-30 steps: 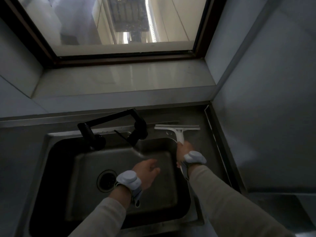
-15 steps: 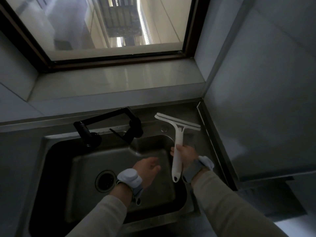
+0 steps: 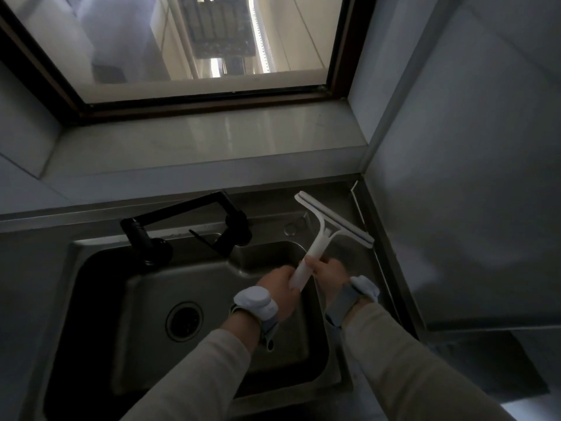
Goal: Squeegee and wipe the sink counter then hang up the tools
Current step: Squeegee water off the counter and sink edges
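A white squeegee [image 3: 324, 230] is held above the back right corner of the steel sink counter [image 3: 349, 253], its blade slanting from upper left to lower right near the wall. My right hand [image 3: 329, 273] grips the handle from the right. My left hand [image 3: 280, 288] grips the lower end of the same handle from the left. Both hands hover over the right side of the sink basin [image 3: 188, 314]. No cloth is in view.
A black folding faucet [image 3: 188, 223] stands at the back of the sink, left of the squeegee. The drain [image 3: 184, 321] sits in the basin floor. A grey wall [image 3: 455, 177] closes the right side. A window sill [image 3: 206, 138] runs behind the counter.
My left hand has moved right and taken hold of the squeegee handle. The squeegee blade has swung towards the right wall and tilted further.
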Motion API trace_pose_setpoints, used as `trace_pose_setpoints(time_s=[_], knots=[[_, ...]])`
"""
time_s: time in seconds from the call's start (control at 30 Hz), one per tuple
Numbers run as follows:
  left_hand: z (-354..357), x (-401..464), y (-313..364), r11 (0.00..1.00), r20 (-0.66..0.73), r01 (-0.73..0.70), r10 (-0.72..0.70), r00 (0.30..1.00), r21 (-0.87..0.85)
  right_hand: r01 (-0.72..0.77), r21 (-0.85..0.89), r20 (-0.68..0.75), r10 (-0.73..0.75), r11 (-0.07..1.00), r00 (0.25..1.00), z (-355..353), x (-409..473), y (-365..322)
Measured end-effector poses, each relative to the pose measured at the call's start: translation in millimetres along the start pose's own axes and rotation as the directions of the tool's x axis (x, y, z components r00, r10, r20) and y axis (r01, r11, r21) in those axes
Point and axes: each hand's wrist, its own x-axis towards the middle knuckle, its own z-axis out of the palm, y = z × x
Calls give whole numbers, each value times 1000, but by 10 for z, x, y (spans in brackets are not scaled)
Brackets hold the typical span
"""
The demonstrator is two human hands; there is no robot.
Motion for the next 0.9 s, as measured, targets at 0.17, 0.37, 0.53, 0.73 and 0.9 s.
trace_pose_setpoints(time_s=[0.17,0.37,0.53,0.73,0.9], knots=[[100,174,38,998,-9,32,-32,999,-53,40,48,-16,-39,998,999,14,-197,-201],[43,368,54,998,-109,53,-54,993,-16,106,19,62,-107,994,992,-60,-74,-236],[-162,543,-29,987,-177,50,-22,984,152,247,-31,-63,-248,969,967,-183,-89,-268],[-294,805,-75,936,-148,-82,140,979,341,344,137,-281,-296,929,913,-444,-249,-368],[-249,956,72,883,-104,-158,225,969,441,410,172,-392,-319,896,863,-658,-261,-572]])
